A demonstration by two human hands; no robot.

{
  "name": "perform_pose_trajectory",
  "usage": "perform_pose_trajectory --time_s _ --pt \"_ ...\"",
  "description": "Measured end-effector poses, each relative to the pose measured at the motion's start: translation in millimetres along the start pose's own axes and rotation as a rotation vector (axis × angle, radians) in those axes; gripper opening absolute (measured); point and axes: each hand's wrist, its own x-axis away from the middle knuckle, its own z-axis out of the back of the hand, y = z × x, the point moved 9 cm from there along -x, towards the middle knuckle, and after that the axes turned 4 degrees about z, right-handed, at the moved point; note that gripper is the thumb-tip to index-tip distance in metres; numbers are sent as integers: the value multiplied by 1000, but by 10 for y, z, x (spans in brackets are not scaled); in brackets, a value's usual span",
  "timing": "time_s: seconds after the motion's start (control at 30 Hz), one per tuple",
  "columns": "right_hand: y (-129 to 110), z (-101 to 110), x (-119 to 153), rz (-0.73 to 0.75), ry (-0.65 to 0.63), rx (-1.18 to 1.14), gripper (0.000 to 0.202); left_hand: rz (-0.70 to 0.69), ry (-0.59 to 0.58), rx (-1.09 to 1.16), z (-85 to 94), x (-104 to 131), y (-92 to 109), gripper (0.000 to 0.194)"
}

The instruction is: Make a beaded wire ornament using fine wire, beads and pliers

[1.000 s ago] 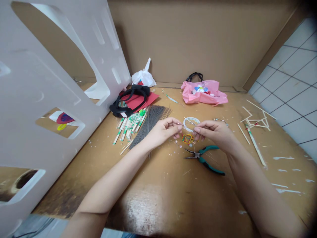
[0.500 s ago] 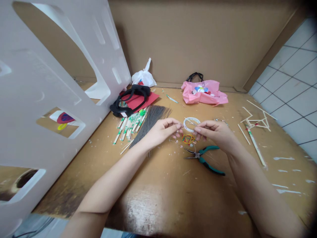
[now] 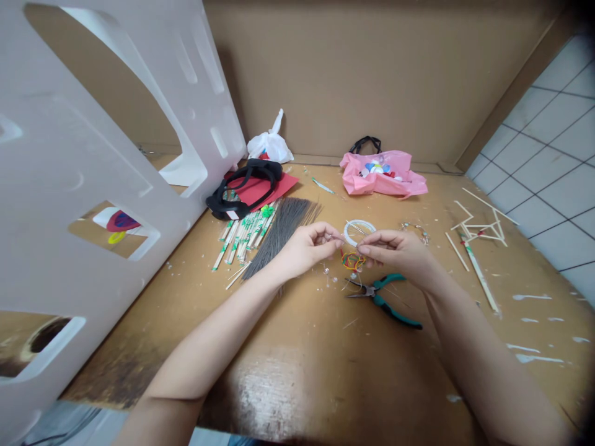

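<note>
Both hands are raised over the middle of the table, fingertips facing each other a short gap apart. My left hand (image 3: pixel 314 248) is pinched on something thin that I cannot make out. Thumb and fingers of my right hand (image 3: pixel 395 248) are pressed together too, on something too small to name. Between and behind them lies a white ring (image 3: pixel 359 232). Colourful bands (image 3: pixel 353 261) lie just below the fingertips, with small clear beads (image 3: pixel 328 273) to their left. Pliers with teal handles (image 3: pixel 385 300) rest nearer me, jaws apart.
A bundle of grey wires (image 3: pixel 279 238), wrapped chopsticks (image 3: pixel 242 238) and a black strap (image 3: pixel 232 204) on red paper lie left. A pink bag (image 3: pixel 409 183) and a white bag (image 3: pixel 272 145) stand behind. Right are a beaded wire (image 3: pixel 424 235) and thin sticks (image 3: pixel 481 275). A white plastic panel (image 3: pixel 176 80) rises left.
My right hand has shifted slightly left, uncovering more of the beaded wire behind it. The clear beads hanging near my left fingers now appear lower.
</note>
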Motion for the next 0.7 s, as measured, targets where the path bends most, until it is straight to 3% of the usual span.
perform_pose_trajectory --time_s 0.17,0.37,0.7 --pt "73 -27 1 -51 -27 -17 30 -15 8 -3 25 -7 5 16" --pt "94 22 1 -56 49 -19 24 48 -14 -69 -26 26 -2 17" --pt "23 5 59 -26 113 59 23 2 -30 -73 -50 21 -18 19"
